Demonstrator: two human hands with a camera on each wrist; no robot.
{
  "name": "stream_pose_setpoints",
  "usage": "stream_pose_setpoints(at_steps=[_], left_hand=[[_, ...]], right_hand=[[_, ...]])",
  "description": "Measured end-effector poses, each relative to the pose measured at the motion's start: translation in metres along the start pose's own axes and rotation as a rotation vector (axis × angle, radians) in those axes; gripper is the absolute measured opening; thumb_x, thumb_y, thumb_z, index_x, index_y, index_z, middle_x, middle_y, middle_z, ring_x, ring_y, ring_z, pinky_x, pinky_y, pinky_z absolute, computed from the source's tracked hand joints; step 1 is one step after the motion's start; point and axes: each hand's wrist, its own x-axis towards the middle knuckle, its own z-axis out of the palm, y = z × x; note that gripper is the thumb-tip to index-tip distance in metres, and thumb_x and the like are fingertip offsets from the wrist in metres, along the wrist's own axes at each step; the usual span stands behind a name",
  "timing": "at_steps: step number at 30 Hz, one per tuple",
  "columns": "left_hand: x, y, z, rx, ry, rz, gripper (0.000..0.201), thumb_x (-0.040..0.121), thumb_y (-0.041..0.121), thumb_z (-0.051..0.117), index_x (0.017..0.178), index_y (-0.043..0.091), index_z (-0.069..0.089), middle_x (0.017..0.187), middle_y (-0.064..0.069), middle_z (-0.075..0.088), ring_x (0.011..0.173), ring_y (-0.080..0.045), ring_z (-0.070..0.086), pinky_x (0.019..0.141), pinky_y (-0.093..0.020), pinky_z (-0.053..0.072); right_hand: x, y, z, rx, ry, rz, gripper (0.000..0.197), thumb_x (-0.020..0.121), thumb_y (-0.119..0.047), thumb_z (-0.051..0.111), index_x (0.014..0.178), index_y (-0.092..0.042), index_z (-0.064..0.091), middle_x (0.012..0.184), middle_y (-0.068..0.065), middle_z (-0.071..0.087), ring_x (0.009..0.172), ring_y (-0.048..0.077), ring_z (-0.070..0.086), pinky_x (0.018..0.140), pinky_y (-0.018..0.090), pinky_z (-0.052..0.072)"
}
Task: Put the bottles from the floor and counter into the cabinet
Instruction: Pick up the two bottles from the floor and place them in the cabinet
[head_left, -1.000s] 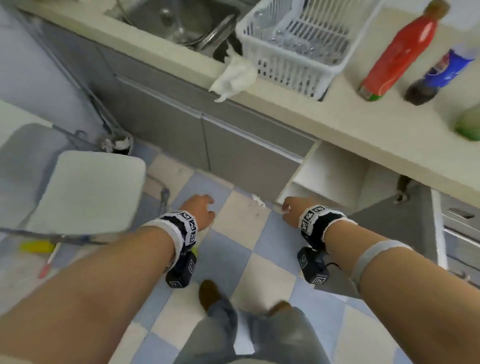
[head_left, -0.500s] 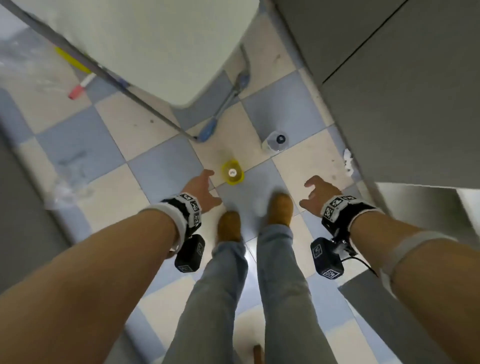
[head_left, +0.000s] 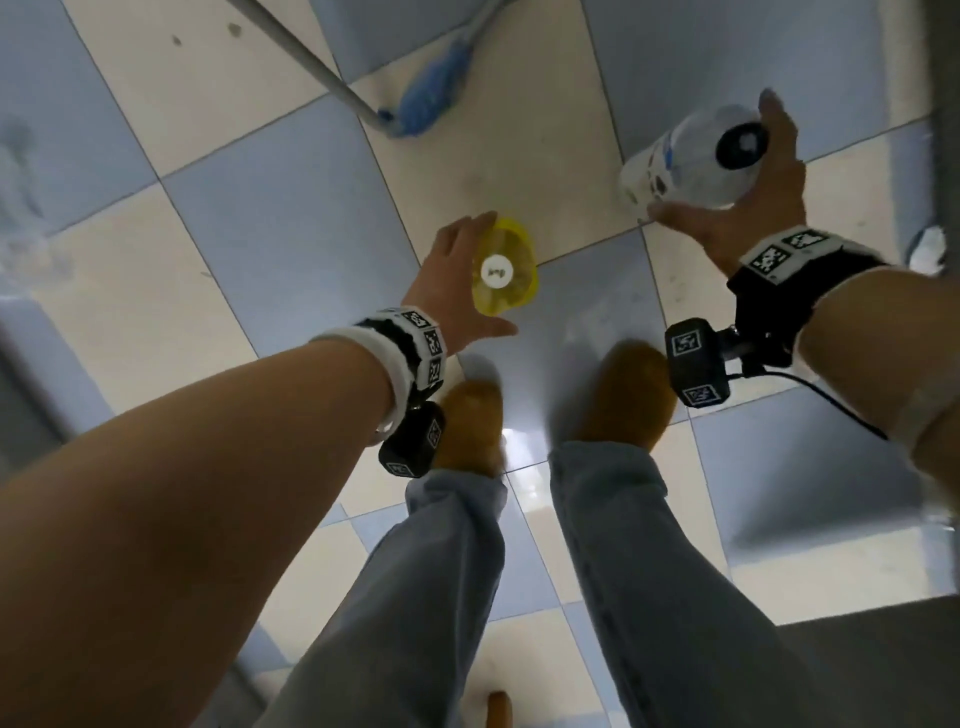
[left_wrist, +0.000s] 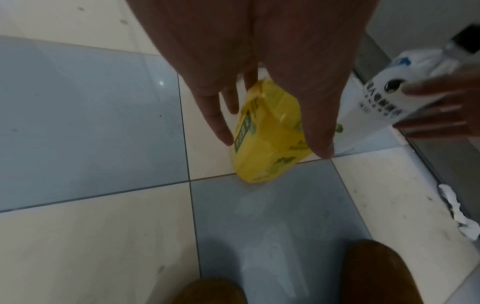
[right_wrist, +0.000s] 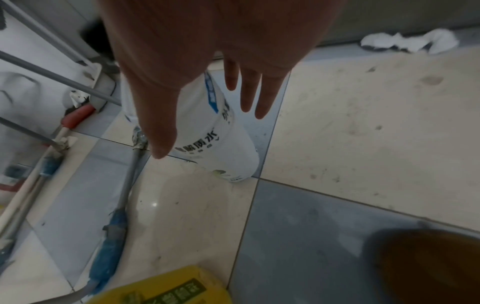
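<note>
A yellow bottle (head_left: 511, 244) with a white cap stands on the tiled floor (head_left: 260, 208). My left hand (head_left: 452, 280) straddles it from above; the left wrist view shows straight fingers on one side of the yellow bottle (left_wrist: 265, 148) and the thumb on the other. A white-labelled bottle (head_left: 670, 166) with a dark cap stands further right, near the cabinet base. My right hand (head_left: 753, 202) reaches round it. In the right wrist view the thumb lies along the white bottle (right_wrist: 223, 148) and the straight fingers pass behind it.
A mop with a blue head (head_left: 426, 98) and a grey pole lies just beyond the bottles. A crumpled tissue (left_wrist: 457, 216) sits by the grey cabinet base (head_left: 945, 130) on the right. My two brown shoes (head_left: 623, 395) stand just behind the bottles.
My view dropped from the counter and open cabinet to the floor. Both hands went down and forward, from hanging free to straddling the yellow and white bottles.
</note>
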Motion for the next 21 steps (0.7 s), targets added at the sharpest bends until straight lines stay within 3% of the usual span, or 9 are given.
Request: stream_pose_setpoints(at_steps=[2,4,7,10,12,15,21], left_hand=[[0.006,-0.007,0.014,-0.014,0.059,0.014,0.123,0.054,0.027,0.098,0.155,0.015,0.028,0.155,-0.014,0.031,0.141,-0.033,0.04,0.115,-0.044,0.039],[0.008,-0.007,0.017,-0.017,0.117,0.004,0.112,0.056,0.022,0.095,0.15,0.015,0.035,0.151,-0.012,0.038,0.135,-0.03,0.047,0.108,-0.037,0.043],[0.009,0.007,0.02,0.037,0.151,0.004,0.097,0.059,0.02,0.09,0.143,0.018,0.042,0.141,-0.01,0.048,0.123,-0.033,0.055,0.1,-0.044,0.051],[-0.003,0.037,0.013,0.077,0.126,0.002,0.097,0.057,0.024,0.091,0.14,0.019,0.042,0.136,-0.012,0.05,0.12,-0.037,0.054,0.098,-0.049,0.05],[-0.02,0.062,0.003,0.081,0.107,0.026,0.099,0.055,0.025,0.092,0.14,0.018,0.042,0.136,-0.012,0.05,0.12,-0.038,0.054,0.101,-0.049,0.048],[-0.058,0.111,-0.018,0.079,0.042,0.107,0.102,0.054,0.028,0.095,0.14,0.014,0.042,0.133,-0.013,0.052,0.121,-0.036,0.053,0.103,-0.047,0.045],[-0.128,0.236,-0.045,0.046,-0.114,0.256,0.103,0.038,0.07,0.085,0.124,0.029,0.047,0.12,-0.003,0.062,0.109,-0.027,0.064,0.095,-0.047,0.054]], right_hand=[[0.009,0.008,0.009,0.021,0.036,-0.049,0.111,0.054,-0.052,0.082,0.144,-0.011,0.032,0.142,0.007,0.044,0.126,0.022,0.047,0.102,0.019,0.041],[0.009,0.009,0.015,0.061,0.042,-0.066,0.095,0.063,-0.034,0.086,0.139,-0.006,0.036,0.133,0.004,0.049,0.115,0.016,0.052,0.081,-0.002,0.037],[-0.003,0.012,0.012,0.111,0.033,-0.032,0.091,0.064,-0.027,0.088,0.137,-0.007,0.038,0.125,-0.002,0.053,0.107,0.008,0.054,0.073,-0.007,0.034],[-0.032,0.009,-0.011,0.149,0.027,0.032,0.088,0.063,-0.026,0.089,0.135,-0.013,0.039,0.119,-0.009,0.051,0.105,0.007,0.053,0.071,-0.009,0.033],[-0.065,0.004,-0.033,0.14,0.024,0.118,0.086,0.064,-0.026,0.089,0.135,-0.02,0.04,0.117,-0.012,0.053,0.102,0.007,0.053,0.073,-0.003,0.036],[-0.125,-0.005,-0.078,0.152,0.029,0.232,0.087,0.064,-0.03,0.089,0.135,-0.024,0.039,0.124,-0.004,0.057,0.103,0.013,0.054,0.087,0.02,0.041],[-0.242,-0.016,-0.19,0.268,0.235,0.491,0.092,0.063,-0.04,0.088,0.137,-0.022,0.036,0.129,0.007,0.058,0.118,0.033,0.057,0.096,0.038,0.046]])
